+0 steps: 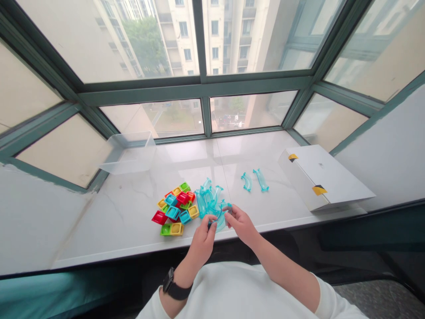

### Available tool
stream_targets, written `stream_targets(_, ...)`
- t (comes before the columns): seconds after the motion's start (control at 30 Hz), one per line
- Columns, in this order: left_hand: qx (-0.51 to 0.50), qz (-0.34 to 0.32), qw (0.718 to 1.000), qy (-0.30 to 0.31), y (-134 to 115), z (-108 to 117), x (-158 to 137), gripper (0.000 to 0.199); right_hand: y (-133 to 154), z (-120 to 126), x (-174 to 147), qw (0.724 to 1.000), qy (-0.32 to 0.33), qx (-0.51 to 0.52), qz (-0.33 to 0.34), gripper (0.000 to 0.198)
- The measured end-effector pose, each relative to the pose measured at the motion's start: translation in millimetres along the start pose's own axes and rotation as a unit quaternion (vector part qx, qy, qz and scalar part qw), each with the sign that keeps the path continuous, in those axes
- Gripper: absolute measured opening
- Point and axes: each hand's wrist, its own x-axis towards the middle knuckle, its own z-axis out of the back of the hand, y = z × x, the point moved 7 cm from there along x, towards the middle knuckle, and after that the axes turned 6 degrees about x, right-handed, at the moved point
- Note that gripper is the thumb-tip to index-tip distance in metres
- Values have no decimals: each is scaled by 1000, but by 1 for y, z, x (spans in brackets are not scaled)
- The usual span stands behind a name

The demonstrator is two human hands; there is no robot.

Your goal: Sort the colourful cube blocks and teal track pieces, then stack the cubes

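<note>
Left hand [202,241] and right hand [245,226] in pinching grips on one curved translucent blue piece [220,223].

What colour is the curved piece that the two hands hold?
The curved piece is see-through turquoise, as the head view shows.

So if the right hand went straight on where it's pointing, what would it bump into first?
Beyond the clear blue piece it holds, the right hand would probably meet the pile of similar pieces, though depth is hard to judge.
</note>
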Motion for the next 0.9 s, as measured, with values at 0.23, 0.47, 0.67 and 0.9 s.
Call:
stream_targets(0.23, 16, -10, 995, 93, -7, -13, -6, 32, 12, 24, 2, 982, -103, -153, 32, 43)
stream_targets(0.47, 57, -30, 985, 158, -21, -16, -9, 37, 22, 33, 2, 959, -110, -255, 47, 48)
stream_targets(0.67, 77, -38, 989, 122, -20, -13, -6, 36, 18, 34, 2, 956, -117, -269, 26, 52)
stream_targets(0.9, 86, -60, 991, 85, -17, -11, -6, 34, 18, 36, 5, 952, -113, -283, 34, 49)
